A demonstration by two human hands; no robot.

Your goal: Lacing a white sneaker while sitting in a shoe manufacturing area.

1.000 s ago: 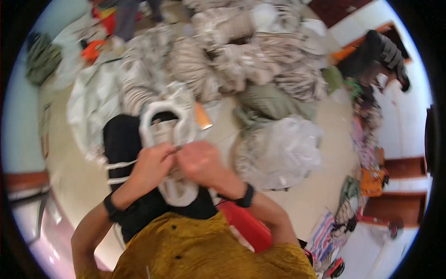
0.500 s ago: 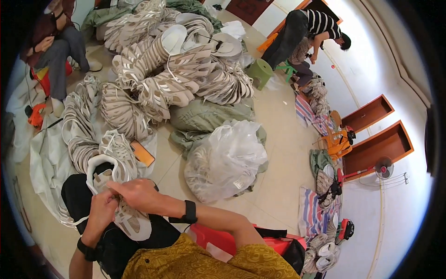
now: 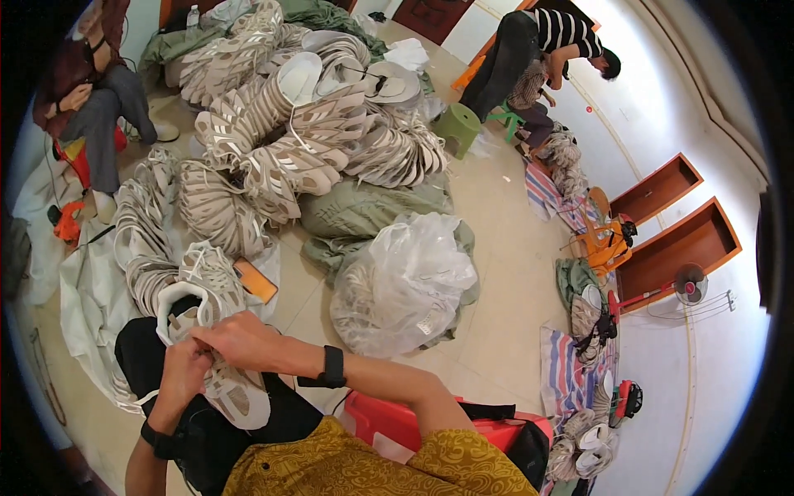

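Observation:
A beige and white sneaker upper point(image 3: 242, 403) lies across my black-clad lap, its toe toward me and its padded white collar facing away. My left hand point(image 3: 184, 372) is closed on the near-left side of its lacing area. From the right, my right hand point(image 3: 241, 341) reaches over it, fingers pinched at the same spot. The fingertips of both hands meet there, hiding the middle of the upper and any lace end between them. Just beyond the collar, another laced upper point(image 3: 208, 266) rests at the end of a row of nested uppers point(image 3: 149, 211).
A large heap of stacked uppers point(image 3: 289, 140) stands ahead, with a clear plastic bag point(image 3: 401, 285) nearer. An orange-screened phone point(image 3: 255, 281) lies beside the row. A green stool point(image 3: 457, 130) and a red stool point(image 3: 488, 434) stand about. People sit or bend at far left and far right.
The view has shifted slightly. Both hands stay pinched together over the upper's lacing area, with hardly any movement. The bending person at far right has moved an arm a little.

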